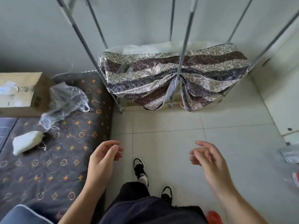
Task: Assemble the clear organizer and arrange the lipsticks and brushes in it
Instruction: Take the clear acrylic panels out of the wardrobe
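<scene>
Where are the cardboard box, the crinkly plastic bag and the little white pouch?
cardboard box [21,92]: head view, on its open top.
plastic bag [64,102]: head view, on its crumpled middle.
white pouch [26,142]: head view, on its middle.

No text, label, brand or number can be read anywhere: the dark marks printed on the side of the cardboard box [39,98] are too blurred to make out.

hands 2 [103,159] [210,160]; shoes 2 [140,169] [166,194]; box 1 [21,91]
</scene>
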`<state>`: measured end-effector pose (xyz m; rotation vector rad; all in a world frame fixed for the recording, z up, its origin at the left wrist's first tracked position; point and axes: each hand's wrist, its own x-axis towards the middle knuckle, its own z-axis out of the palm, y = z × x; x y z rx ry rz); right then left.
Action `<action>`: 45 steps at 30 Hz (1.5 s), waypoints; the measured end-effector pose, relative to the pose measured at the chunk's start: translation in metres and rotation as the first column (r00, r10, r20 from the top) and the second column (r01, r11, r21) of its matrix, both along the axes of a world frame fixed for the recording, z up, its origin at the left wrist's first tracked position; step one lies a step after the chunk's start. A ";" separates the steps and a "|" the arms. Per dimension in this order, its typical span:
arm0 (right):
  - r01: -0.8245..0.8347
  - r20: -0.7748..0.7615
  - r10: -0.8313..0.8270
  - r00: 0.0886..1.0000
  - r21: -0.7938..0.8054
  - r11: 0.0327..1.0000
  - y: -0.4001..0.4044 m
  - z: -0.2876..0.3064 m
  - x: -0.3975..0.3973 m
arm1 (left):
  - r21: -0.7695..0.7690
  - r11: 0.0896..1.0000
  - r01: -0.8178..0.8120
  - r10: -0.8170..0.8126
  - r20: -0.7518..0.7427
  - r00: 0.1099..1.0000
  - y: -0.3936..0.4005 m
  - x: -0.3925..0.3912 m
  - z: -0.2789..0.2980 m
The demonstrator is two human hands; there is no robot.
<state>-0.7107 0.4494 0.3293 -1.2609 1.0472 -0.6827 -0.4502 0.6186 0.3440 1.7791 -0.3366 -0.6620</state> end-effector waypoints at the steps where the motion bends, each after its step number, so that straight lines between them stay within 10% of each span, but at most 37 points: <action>1: -0.019 -0.004 0.019 1.000 -0.006 1.000 -0.011 0.000 0.016 | 0.000 1.000 -0.023 0.023 0.003 1.000 -0.004 0.011 -0.002; 22: -0.101 -0.144 0.103 0.984 0.017 0.995 -0.221 -0.013 0.288 | 0.073 0.989 0.132 -0.136 0.052 0.989 -0.214 0.281 -0.011; 45: -0.372 -0.385 0.458 0.801 0.279 0.885 -0.506 -0.214 0.597 | 0.676 0.711 0.191 -0.348 0.103 0.932 -0.486 0.539 -0.202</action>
